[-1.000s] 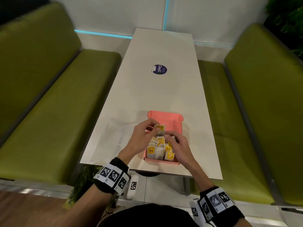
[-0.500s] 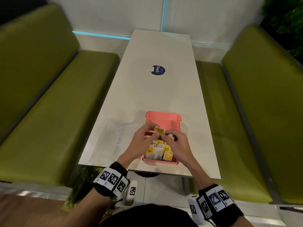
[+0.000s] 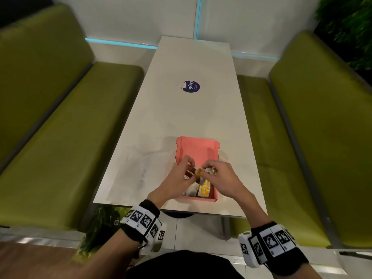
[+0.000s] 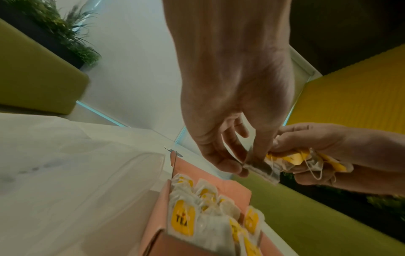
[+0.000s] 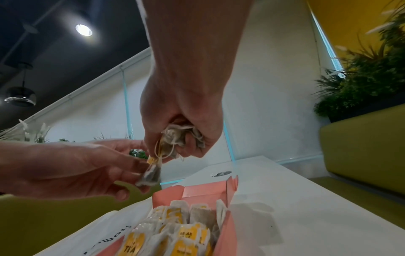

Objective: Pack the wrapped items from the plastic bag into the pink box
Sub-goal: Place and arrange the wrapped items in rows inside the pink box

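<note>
Head view: both hands raised over the near half of the pink box [image 3: 198, 152], meeting above its contents. Left hand [image 3: 177, 179] pinching one unwrapped-looking tea bag [image 4: 262, 170] between thumb and fingertips, remaining fingers loosely curled. Right hand [image 3: 222, 178] closed round a crumpled bunch of tea bags [image 5: 183, 136], strings and yellow tags hanging from the fist. Single bag and bunch joined by tangled string between the two hands, just clear of the box.

Left wrist view: packed tea bags [image 4: 197, 213] standing upright in rows inside the pink box [image 4: 157, 223], white envelopes with yellow labels, one reading "TEA". Far part of the box interior bare, lid flap folded back away from the person.

Right wrist view: same rows of packed tea bags [image 5: 175, 230] directly beneath the hands; pink box [image 5: 225, 232] open.

Plastic bag [image 3: 145, 164], clear and flattened, lying on the table [image 3: 193, 117] touching the left side of the box; printed lettering on it partly legible only. Round dark sticker [image 3: 191, 86] farther up the table, well apart from the box. Green benches [image 3: 60, 137] along both sides, foliage [image 3: 350, 27] at the far right corner.
</note>
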